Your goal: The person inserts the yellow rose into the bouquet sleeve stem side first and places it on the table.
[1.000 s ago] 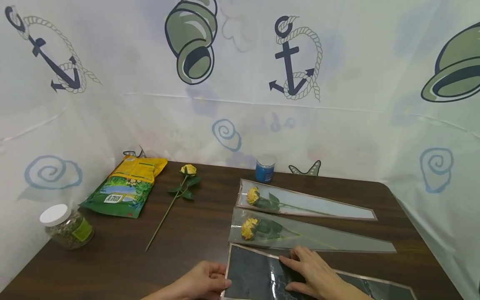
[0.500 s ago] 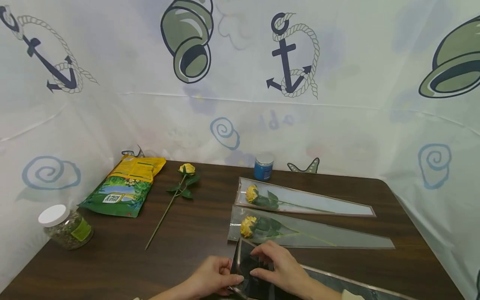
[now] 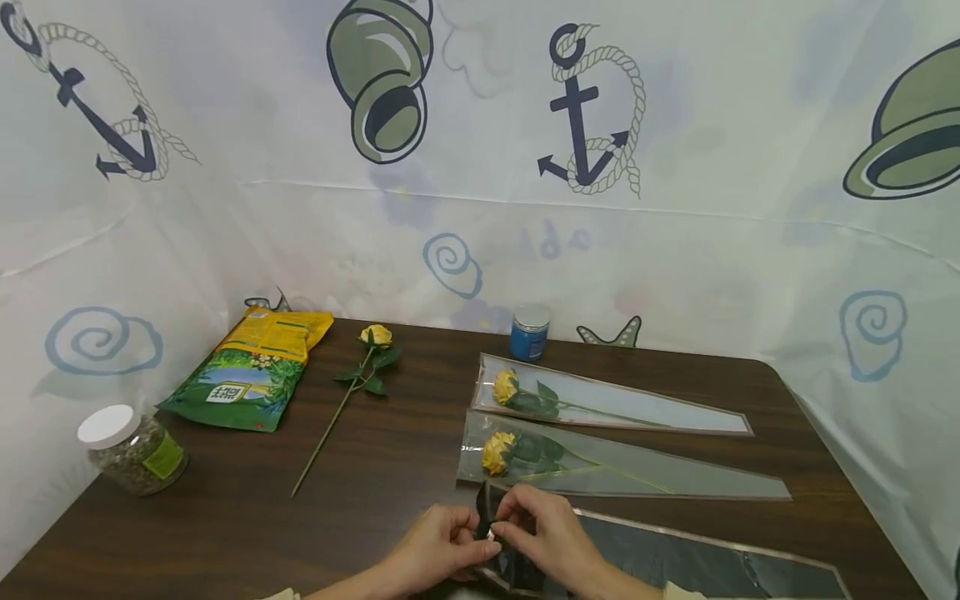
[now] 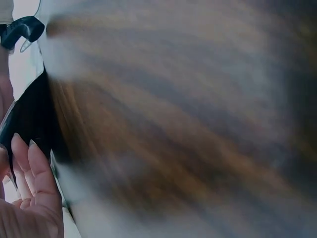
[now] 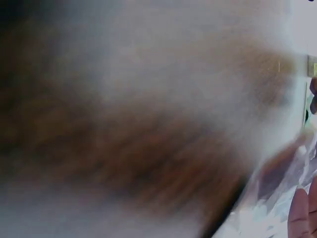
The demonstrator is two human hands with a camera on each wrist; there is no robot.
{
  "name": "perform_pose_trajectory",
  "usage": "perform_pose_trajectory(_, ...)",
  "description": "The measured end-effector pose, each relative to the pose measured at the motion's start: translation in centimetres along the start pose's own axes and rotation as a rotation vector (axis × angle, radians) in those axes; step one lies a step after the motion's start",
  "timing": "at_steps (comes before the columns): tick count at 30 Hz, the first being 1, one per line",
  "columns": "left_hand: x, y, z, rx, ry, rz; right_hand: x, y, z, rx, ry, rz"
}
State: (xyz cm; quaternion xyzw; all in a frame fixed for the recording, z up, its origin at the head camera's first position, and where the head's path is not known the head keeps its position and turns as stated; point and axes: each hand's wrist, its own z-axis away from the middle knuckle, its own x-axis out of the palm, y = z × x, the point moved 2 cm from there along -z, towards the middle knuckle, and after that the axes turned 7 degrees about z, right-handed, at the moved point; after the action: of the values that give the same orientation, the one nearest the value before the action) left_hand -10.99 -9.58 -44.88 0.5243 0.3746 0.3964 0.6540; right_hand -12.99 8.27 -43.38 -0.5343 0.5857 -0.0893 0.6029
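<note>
A black flower sleeve (image 3: 675, 550) with a pale border lies at the front of the table, its narrow end toward the right. My left hand (image 3: 438, 546) pinches the bunched wide end of this sleeve between thumb and fingers. Close beside it, my right hand (image 3: 551, 533) pinches the same end, fingertips almost meeting those of the left. Dark film stands up between the two hands. In the left wrist view, the left hand's fingers (image 4: 42, 173) are against the black film. Just behind lies a transparent sleeve (image 3: 697, 475) holding a yellow rose (image 3: 498, 453).
Farther back is a white-backed sleeve (image 3: 675, 408) with another yellow rose (image 3: 506, 387). A blue jar (image 3: 529, 335) stands behind it. To the left lie a loose yellow rose (image 3: 375, 337), a green-and-yellow bag (image 3: 251, 367) and a white-lidded jar (image 3: 138, 454).
The sleeve's wide end has gone from lying flat to being gathered and lifted between the fingers. My right hand has moved left, toward the left hand.
</note>
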Motion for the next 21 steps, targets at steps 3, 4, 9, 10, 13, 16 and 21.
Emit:
perform_pose_trajectory(3, -0.2, -0.1, -0.1, -0.034, 0.012, 0.062, -0.3, 0.2, 0.0, 0.065, 0.023, -0.033)
perform_pose_trajectory(4, -0.3, -0.2, -0.1, -0.038, 0.017, 0.069, -0.4, 0.3, 0.0, 0.076, 0.034, -0.038)
perform_pose_trajectory(9, -1.5, -0.3, -0.4, -0.040, 0.031, 0.044, -1.1, 0.2, 0.1, 0.046, 0.109, -0.045)
perform_pose_trajectory(10, -1.7, -0.4, -0.4, -0.042, 0.030, 0.034, -1.3, 0.1, 0.2, 0.043, 0.120, -0.044)
perform_pose_trajectory(13, -2.3, -0.5, -0.5, -0.060, 0.033, 0.015, -1.7, 0.3, 0.2, 0.080, 0.132, -0.050)
perform_pose_trajectory(16, -2.9, -0.4, -0.6, -0.057, 0.029, 0.011, -1.9, 0.6, 0.2, 0.139, 0.119, -0.057)
perform_pose_trajectory(21, -5.3, 0.6, -0.7, 0.006, 0.102, -0.033, -1.8, 0.9, 0.1, 0.169, 0.111, -0.046)
